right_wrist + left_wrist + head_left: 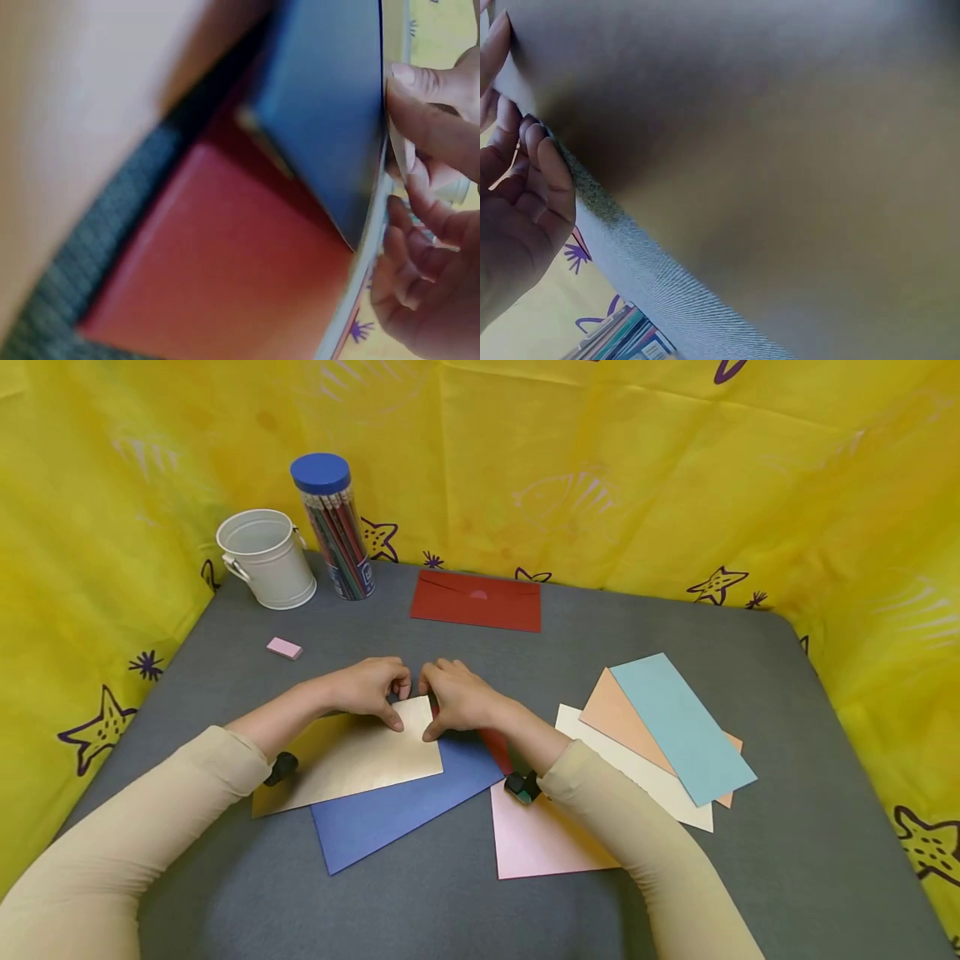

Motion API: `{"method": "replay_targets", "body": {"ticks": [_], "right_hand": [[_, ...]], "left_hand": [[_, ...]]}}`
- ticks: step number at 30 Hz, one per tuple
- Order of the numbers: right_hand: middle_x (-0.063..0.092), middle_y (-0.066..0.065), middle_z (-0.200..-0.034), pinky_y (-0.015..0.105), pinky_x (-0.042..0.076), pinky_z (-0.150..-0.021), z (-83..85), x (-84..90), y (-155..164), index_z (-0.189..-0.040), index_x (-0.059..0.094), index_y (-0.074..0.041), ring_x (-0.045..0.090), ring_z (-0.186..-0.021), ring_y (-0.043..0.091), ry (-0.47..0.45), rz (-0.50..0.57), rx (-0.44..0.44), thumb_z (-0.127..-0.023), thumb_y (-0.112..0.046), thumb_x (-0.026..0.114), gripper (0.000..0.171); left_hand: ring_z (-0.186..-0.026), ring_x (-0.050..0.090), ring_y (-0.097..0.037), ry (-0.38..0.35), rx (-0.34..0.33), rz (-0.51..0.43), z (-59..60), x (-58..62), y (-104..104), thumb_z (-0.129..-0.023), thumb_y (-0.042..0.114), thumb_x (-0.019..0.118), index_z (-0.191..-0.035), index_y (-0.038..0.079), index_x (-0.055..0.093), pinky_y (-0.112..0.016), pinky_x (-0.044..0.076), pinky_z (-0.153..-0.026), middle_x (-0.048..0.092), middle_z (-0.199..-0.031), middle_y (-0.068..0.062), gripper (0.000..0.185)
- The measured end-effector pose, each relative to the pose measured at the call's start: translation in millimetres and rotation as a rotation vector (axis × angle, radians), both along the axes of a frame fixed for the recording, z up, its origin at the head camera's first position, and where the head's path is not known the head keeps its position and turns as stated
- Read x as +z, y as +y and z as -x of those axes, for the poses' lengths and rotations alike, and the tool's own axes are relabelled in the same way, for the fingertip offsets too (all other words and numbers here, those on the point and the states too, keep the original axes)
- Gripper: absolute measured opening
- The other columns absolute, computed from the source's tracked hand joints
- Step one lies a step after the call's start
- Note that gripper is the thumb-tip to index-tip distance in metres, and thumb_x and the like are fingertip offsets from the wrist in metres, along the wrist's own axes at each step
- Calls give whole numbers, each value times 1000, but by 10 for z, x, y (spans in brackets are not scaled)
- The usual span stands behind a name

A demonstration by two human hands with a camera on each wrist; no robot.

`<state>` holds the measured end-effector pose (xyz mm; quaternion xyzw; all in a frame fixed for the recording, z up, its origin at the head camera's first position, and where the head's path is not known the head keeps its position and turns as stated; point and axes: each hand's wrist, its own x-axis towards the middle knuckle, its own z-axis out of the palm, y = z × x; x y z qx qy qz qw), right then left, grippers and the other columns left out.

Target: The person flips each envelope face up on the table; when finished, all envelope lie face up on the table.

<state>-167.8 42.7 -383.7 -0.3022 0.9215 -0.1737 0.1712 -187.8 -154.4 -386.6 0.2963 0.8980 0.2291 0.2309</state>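
Grey felt-topped table, rounded far corners. Yellow cloth backdrop hung behind the table and down both its sides, creased, printed with purple stars and faint white fish outlines. Lighting even and soft, slight shadow along the table's near edge. No floor or window visible.

My right hand hides most of the small red paper sheet; the left-wrist view's cream envelope is blurred and cropped.

Bucket left of pencil tube
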Motion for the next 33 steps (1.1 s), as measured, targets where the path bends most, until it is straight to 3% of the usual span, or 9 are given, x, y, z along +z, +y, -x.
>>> {"method": "replay_targets", "body": {"ticks": [4, 9, 12, 16, 19, 25, 33], "right_hand": [[62, 3, -96, 32, 46, -80, 0, 13, -1, -104, 59, -10, 53, -94, 21, 28, 50, -19, -66, -30, 92, 54], [66, 3, -81, 25, 45, -67, 18, 10, 36, -97, 60, -10, 60, -76, 16, -43, 171, -81, -71, -17, 89, 39], [68, 4, -81, 22, 45, -64, 39, 24, 85, -101, 61, -9, 61, -72, 14, -97, 246, -151, -74, -10, 84, 36], [67, 6, -81, 23, 54, -62, 79, 83, 187, -114, 60, -7, 64, -64, 14, -254, 347, -266, -79, -6, 77, 39], [65, 7, -82, 30, 60, -62, 119, 129, 298, -112, 64, -4, 66, -59, 15, -383, 417, -341, -83, -3, 73, 31], [58, 7, -85, 31, 61, -62, 227, 150, 640, -111, 64, 2, 63, -60, 13, -487, 513, -410, -87, 0, 67, 24], [52, 6, -90, 31, 61, -66, 351, 249, 1136, -117, 58, 4, 64, -69, 15, -504, 554, -445, -91, -1, 64, 28]], "left_hand": [[-75, 46, -17, 29, -5, -14, -19, 2, 14, -67, 22, 91, -82, 6, 59, -28, 37, -69, 51, -81, -6, 39], [-71, 48, -15, 25, -10, -22, -25, 1, 52, -71, 22, 89, -85, 6, 58, -27, 39, -66, 54, -78, -5, 38], [-71, 50, -15, 16, -9, -46, -14, 28, 82, -73, 21, 88, -89, 6, 58, -27, 42, -67, 57, -79, -6, 37], [-73, 55, -14, 24, -1, -84, 21, 101, 112, -75, 20, 86, -92, 6, 61, -27, 45, -69, 62, -81, -6, 33], [-74, 56, -13, 45, 12, -94, 60, 165, 118, -77, 20, 84, -92, 7, 64, -27, 45, -70, 65, -82, -5, 27], [-76, 53, -14, 99, 55, -91, 139, 234, 61, -79, 19, 82, -89, 7, 66, -28, 42, -72, 66, -82, -4, 22], [-68, 46, -14, 172, 131, -79, 266, 248, -27, -79, 24, 83, -89, 6, 67, -29, 36, -65, 54, -71, 0, 26]]}}
